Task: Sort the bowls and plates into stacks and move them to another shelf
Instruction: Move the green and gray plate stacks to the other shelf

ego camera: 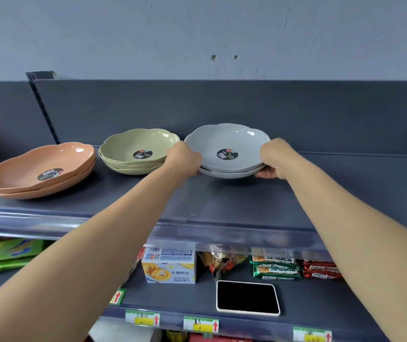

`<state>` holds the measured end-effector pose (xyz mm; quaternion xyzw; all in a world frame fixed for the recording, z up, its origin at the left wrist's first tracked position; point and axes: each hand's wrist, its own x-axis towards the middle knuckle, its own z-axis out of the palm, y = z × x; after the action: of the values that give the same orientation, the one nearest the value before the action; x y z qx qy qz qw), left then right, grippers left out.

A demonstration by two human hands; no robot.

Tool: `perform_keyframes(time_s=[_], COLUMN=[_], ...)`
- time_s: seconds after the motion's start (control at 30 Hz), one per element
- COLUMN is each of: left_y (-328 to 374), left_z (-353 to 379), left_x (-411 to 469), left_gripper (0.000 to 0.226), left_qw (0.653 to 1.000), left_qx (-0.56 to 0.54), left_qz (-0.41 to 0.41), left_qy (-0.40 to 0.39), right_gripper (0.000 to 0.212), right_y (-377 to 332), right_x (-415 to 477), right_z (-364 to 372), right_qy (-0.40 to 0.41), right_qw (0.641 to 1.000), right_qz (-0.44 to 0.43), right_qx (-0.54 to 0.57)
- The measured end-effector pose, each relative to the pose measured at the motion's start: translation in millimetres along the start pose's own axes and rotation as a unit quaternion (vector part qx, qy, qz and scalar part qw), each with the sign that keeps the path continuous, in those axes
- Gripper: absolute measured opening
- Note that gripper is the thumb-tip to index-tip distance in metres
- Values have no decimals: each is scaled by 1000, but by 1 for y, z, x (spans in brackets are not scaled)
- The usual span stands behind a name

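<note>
At the bottom of the frame, the lower shelf (308, 299) carries one flat device (248, 298) with a dark screen, lying near the front edge. Four price tags (201, 324) with red arrows show along the shelf edges there. Just behind the device stand one biscuit box (169, 267), a small pile of green packets (275, 267) and, to the right of it, a pile of red packets (320, 270); I cannot count the packets exactly.

Two bare forearms reach up from the lower corners to the upper shelf (222, 201). The left hand (185, 159) grips the left rim of the grey plates (227, 141), and the right hand (274, 159) grips the right rim, with fingers curled under the lower plate. The hands are apart, one on each side of this stack. The stack has two plates and sits in the middle of the frame, on or just over the upper shelf; I cannot tell which.

Left of it, almost touching the left hand, is a stack of green plates (133, 141), probably three. Further left, near the shelf's front edge, is a stack of orange plates (37, 166), probably three. So there are three stacks, and each top plate has one round black sticker.

Behind all is a grey wall (197, 33).
</note>
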<state>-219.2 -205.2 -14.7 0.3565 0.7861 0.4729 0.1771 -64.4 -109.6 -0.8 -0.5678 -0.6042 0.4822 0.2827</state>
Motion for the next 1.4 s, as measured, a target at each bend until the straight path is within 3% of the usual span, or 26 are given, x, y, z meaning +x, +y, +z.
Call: perform_keyframes(time_s=[0.17, 0.27, 0.43, 0.57, 0.77, 0.9, 1.07, 1.27, 1.4], left_y=[4, 3, -8, -31, -48, -52, -61, -68, -71], left_z=[-14, -22, -41, -58, -79, -86, -97, -97, -95], left_x=[-9, -19, -30, -35, -37, -27, -7, 9, 21], left_gripper=[16, 9, 41, 29, 11, 14, 39, 39, 45], left_qw=[999, 996, 991, 988, 979, 976, 972, 956, 942], left_qx=[-44, -88, -82, -48, -75, -109, -144, -237, -277], left_qz=[-18, -19, -20, -57, -101, -125, -154, -169, -184], left_qy=[13, 15, 107, 138, 158, 138, 106, 47, 51], right_gripper=[37, 28, 20, 39, 42, 42, 42, 42, 42], right_y=[-10, -11, -13, -14, -20, -23, -27, -23, -21], right_x=[-7, -20, -35, -41, -46, -50, -55, -62, -66], right_z=[-1, 0, -1, 4, 19, 25, 37, 56, 61], right_qy=[7, 15, 25, 35, 43, 62, 86, 99, 115], right_qw=[999, 998, 996, 994, 993, 992, 991, 990, 989], right_qz=[-47, -64, -88, -95, -90, -93, -79, -66, -58], right_qx=[-3, -7, 12, 41, 56, 58, 65, 72, 69])
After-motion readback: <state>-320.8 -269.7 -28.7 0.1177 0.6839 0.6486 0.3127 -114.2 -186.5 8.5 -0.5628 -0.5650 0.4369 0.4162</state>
